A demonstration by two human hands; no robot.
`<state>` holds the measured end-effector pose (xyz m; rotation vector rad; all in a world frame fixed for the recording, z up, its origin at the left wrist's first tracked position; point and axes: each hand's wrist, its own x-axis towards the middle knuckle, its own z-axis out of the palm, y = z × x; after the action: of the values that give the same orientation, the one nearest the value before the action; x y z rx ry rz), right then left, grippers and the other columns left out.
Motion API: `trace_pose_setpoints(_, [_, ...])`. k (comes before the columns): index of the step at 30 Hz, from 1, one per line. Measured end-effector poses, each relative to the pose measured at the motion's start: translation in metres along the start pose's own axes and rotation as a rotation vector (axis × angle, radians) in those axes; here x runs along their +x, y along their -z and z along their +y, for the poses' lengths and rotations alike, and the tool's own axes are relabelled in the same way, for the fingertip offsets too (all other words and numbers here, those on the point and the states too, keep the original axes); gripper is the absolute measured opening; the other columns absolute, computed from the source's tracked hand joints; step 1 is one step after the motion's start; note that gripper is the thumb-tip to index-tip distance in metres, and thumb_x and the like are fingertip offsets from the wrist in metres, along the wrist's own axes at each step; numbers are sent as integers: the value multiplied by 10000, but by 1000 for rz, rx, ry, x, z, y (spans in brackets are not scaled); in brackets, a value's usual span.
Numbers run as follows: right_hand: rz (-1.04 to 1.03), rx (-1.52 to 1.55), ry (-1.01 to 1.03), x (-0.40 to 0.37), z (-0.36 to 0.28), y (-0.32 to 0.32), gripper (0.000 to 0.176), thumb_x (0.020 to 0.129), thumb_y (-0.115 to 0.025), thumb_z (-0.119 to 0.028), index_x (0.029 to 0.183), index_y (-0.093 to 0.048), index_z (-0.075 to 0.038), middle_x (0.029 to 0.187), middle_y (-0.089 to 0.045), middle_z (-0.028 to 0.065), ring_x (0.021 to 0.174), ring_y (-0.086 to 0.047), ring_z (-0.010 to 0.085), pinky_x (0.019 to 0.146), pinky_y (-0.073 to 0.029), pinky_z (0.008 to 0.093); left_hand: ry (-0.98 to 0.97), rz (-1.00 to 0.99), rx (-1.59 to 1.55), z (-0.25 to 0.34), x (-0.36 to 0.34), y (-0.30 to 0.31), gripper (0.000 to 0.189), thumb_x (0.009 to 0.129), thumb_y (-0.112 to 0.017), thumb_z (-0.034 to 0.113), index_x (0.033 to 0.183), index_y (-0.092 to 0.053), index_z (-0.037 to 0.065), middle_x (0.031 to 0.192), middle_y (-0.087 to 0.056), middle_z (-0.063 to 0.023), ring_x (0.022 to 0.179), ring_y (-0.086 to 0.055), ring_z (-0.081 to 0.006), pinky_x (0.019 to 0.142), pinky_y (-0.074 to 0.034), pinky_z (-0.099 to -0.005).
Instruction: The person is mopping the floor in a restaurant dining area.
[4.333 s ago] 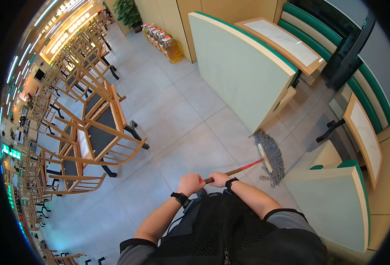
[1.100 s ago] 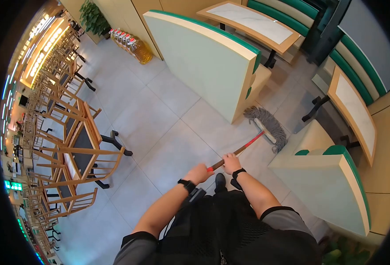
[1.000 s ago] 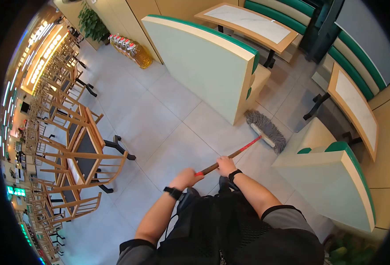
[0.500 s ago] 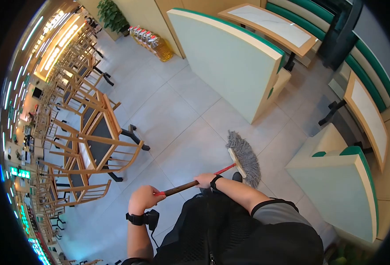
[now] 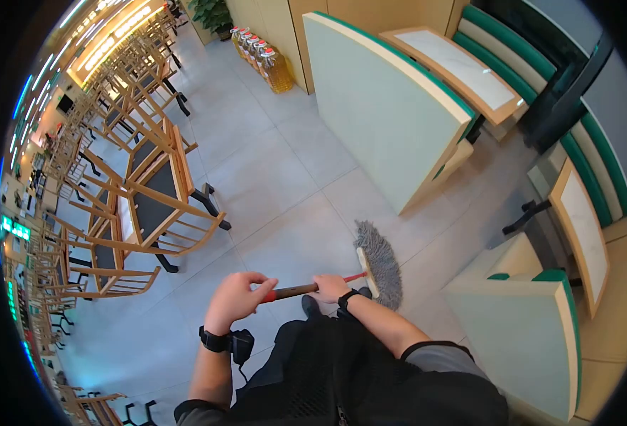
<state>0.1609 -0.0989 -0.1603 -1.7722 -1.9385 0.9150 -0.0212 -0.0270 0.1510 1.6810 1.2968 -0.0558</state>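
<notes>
A mop with grey strands point(image 5: 383, 266) lies with its head flat on the tiled floor, just ahead of my shoes. Its handle point(image 5: 296, 290), brown with red parts, runs left from the head, across the front of my body. My right hand point(image 5: 331, 290) is wrapped round the handle partway along. At the red top end, my left hand point(image 5: 239, 302) is loosely curled, its thumb against the handle; some of its fingers are hidden behind the hand.
Wooden chairs point(image 5: 164, 199) are stacked on tables at left. A pale green booth partition point(image 5: 388, 106) stands ahead, another partition point(image 5: 512, 326) at right. Beyond are booth tables point(image 5: 452, 67) with green benches. Oil bottles point(image 5: 276, 71) line the far wall near a plant point(image 5: 214, 14).
The view has turned, so the furniture shifts in frame. The mop head appears slightly farther left and lower, closer to my feet. My left hand's fingers look looser on the handle end.
</notes>
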Motion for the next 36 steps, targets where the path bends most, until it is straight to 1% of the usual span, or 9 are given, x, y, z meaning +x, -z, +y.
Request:
trace_pose_setpoints(2, [73,29,-122,-7,19,20,285,755,-693,-331,841,-593,-78,792,-638,139,797,-625,351,675,-483,462,-123,-89,-201,6,17,-11,307,871,-642,304,971,-704,19,768,-695,-110,696,-674,-219,654,-523,-307])
trace_pose_setpoints(4, [151,155,-187,-22,30,39,250,757,-698,-283,832,-588,-71,783,-636,148,784,-622,354,657,-479,441,-819,-70,-234,12,37,-31,253,849,-677,247,998,-686,43,886,-701,-108,768,-673,-229,696,-527,-314])
trace_pose_setpoints(7, [264,269,-106,-50,30,56,234,761,-716,-198,896,-591,-54,833,-648,151,819,-633,341,691,-494,390,-1002,-136,-131,30,49,-49,234,803,-750,206,981,-679,72,900,-702,-82,811,-673,-238,739,-523,-329])
trace_pose_setpoints(13, [479,374,-85,-65,-2,82,337,726,-791,-257,925,-605,-60,941,-631,127,897,-630,297,739,-500,367,-1149,-26,44,42,46,-46,247,786,-766,261,961,-685,106,858,-695,-83,763,-665,-271,692,-529,-322])
trace_pose_setpoints(15, [586,-72,11,-56,-20,115,389,666,-832,-341,845,-615,-72,907,-622,93,833,-631,274,669,-501,366,-1092,37,51,39,47,-34,253,783,-768,264,957,-682,102,859,-697,-80,756,-669,-267,684,-532,-319])
trace_pose_setpoints(17, [589,-99,-3,-43,-28,128,394,636,-839,-384,786,-622,-91,826,-614,62,730,-627,257,602,-495,368,-1026,90,52,36,47,-21,259,779,-770,266,952,-679,97,859,-699,-76,748,-674,-264,677,-535,-316])
trace_pose_setpoints(22, [451,-60,58,-10,-41,150,309,648,-832,-311,761,-636,-100,680,-633,69,618,-627,244,573,-498,336,-999,353,-20,40,32,8,258,748,-795,190,927,-655,69,859,-707,-81,764,-691,-240,686,-540,-298])
trace_pose_setpoints(29, [509,-44,267,26,-44,182,239,666,-804,-200,801,-640,-91,724,-651,70,656,-647,250,575,-506,336,-1015,482,66,52,22,6,263,737,-802,189,919,-653,70,843,-705,-70,732,-686,-227,652,-533,-282])
trace_pose_setpoints(36, [576,32,338,16,-50,216,255,704,-742,-81,946,-659,-83,859,-685,84,706,-666,250,606,-527,311,-1365,586,126,84,26,-33,268,718,-803,216,891,-641,91,737,-657,-41,592,-614,-212,531,-471,-299])
